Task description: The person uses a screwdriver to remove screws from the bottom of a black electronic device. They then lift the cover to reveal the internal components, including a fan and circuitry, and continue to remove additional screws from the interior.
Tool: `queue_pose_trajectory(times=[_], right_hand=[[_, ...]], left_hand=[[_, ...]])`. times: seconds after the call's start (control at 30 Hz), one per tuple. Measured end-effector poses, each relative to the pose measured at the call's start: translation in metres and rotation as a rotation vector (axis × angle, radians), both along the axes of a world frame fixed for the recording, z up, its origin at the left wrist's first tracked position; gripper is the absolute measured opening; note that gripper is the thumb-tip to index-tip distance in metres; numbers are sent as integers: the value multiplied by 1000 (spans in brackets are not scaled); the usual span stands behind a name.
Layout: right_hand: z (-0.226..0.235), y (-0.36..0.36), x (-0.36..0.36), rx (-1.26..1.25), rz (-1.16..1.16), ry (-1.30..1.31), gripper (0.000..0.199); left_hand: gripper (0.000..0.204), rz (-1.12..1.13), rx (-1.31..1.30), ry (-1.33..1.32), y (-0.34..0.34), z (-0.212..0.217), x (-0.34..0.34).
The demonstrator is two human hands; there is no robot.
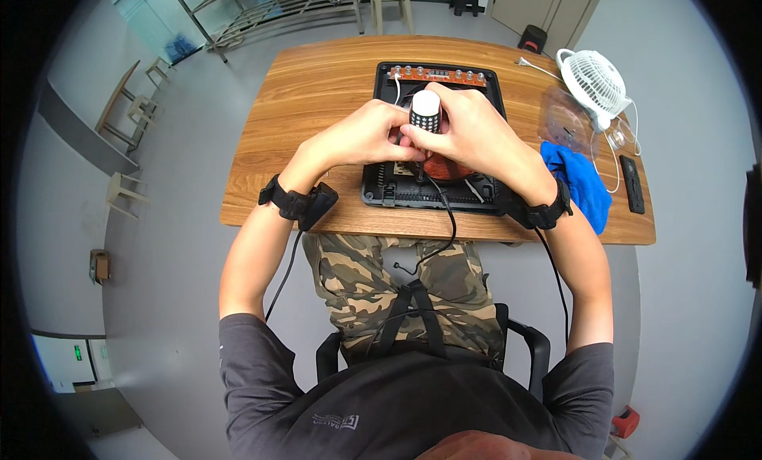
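Observation:
An upright cylindrical tool handle (425,120) with a white end and a black-and-white patterned band stands between my hands; its exact kind does not show. My right hand (470,128) is closed round it, thumb across its near side. Fingers of my left hand (371,134) are pinched together against its left side, and what lies between them is hidden. Under both hands lies an opened black appliance casing (381,192) with a reddish round coil (449,168) inside. Across its far end runs an orange strip (440,74) with several round silvery parts.
The casing rests on a wooden table (305,91). At the right are a white fan (594,83), a clear plastic tray (562,120), a blue cloth (583,182) and a black strip-shaped object (632,184). A black cable (452,222) hangs over the near edge.

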State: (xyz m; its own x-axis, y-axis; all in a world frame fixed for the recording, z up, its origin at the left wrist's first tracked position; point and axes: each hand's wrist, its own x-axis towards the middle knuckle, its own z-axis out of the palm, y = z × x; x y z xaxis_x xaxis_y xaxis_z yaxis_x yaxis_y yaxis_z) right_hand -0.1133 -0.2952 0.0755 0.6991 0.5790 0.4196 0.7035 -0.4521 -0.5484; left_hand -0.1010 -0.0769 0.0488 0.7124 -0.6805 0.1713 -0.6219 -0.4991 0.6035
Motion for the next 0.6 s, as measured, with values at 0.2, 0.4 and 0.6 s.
queue_pose_trajectory(times=[0.2, 0.4, 0.6], right_hand=[[-5, -2, 1, 15, 13, 17, 40], [-5, -2, -2, -14, 13, -19, 42], [-8, -1, -2, -11, 15, -77, 42]], left_hand=[[32, -10, 7, 14, -1, -3, 2], [31, -7, 50, 4, 0, -5, 3], [27, -20, 39, -31, 0, -3, 4]])
